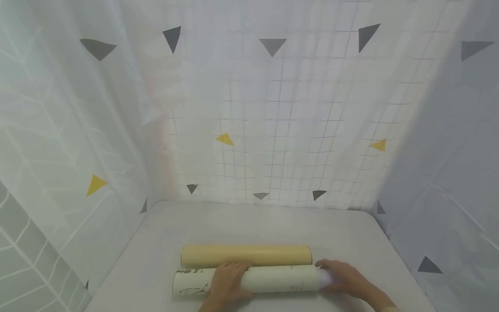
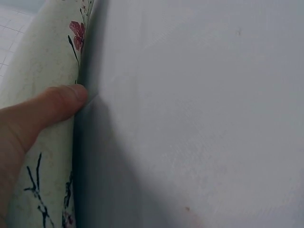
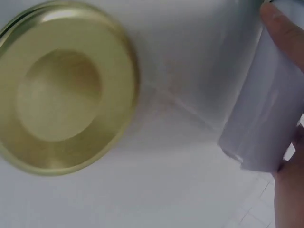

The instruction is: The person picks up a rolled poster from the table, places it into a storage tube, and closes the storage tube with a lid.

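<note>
A white cardboard tube (image 1: 284,278) with painted flowers and twigs lies crosswise near the front of the table. My left hand (image 1: 229,282) is over its left half, fingers on the far side; the left wrist view shows the thumb (image 2: 64,102) pressing its near side. From the tube's right end juts a pale rolled sheet (image 3: 266,109), gripped by my right hand (image 1: 345,278). How far the roll reaches inside is hidden. Just behind lies a yellow tube (image 1: 245,255), its gold end cap (image 3: 59,95) large in the right wrist view.
A pale cloth covers the table (image 1: 241,225). Thin curtains (image 1: 273,86) with grey and yellow triangles hang behind and at both sides. A leaf-patterned grey cloth (image 1: 27,251) shows at the lower left.
</note>
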A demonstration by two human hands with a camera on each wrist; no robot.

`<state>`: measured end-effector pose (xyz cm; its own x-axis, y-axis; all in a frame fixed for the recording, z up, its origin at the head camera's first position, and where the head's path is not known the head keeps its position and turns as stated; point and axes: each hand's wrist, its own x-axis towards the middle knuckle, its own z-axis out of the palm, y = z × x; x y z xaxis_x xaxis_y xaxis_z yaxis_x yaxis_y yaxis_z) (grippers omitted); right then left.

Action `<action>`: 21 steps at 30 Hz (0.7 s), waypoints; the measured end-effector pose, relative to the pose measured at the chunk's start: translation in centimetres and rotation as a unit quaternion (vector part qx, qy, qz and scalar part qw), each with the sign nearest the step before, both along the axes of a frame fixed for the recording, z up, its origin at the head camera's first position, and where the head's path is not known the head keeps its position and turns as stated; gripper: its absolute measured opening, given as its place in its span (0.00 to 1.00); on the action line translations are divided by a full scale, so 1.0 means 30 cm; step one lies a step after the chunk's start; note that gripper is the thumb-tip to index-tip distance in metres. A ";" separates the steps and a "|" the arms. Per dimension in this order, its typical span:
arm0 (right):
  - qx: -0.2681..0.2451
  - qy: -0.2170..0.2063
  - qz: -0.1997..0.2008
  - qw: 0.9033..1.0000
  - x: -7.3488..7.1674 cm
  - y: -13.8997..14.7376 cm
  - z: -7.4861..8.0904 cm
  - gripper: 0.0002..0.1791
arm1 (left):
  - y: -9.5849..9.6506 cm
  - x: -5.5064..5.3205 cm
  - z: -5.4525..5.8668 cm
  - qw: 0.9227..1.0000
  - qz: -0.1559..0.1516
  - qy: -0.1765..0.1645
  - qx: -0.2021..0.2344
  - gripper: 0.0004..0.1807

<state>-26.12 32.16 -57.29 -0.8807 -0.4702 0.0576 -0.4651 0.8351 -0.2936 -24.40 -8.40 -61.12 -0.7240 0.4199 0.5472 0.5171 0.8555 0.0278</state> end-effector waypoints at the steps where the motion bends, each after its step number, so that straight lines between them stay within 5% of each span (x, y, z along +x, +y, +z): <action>1: -0.004 -0.002 0.008 1.000 -0.002 -0.006 0.003 0.36 | -0.001 0.000 0.000 1.000 -0.001 0.002 0.000 0.44; 6: -0.032 -0.038 0.012 0.999 -0.005 -0.032 0.011 0.41 | -0.001 -0.004 -0.007 1.000 -0.009 0.019 -0.004 0.46; 14: -0.045 0.002 -0.009 0.999 0.021 -0.009 0.002 0.44 | 0.005 -0.008 -0.002 1.000 -0.013 0.022 -0.013 0.45; 21: -0.074 -0.080 -0.023 0.994 0.010 0.023 0.007 0.42 | -0.006 0.000 0.003 1.000 -0.011 0.021 -0.004 0.44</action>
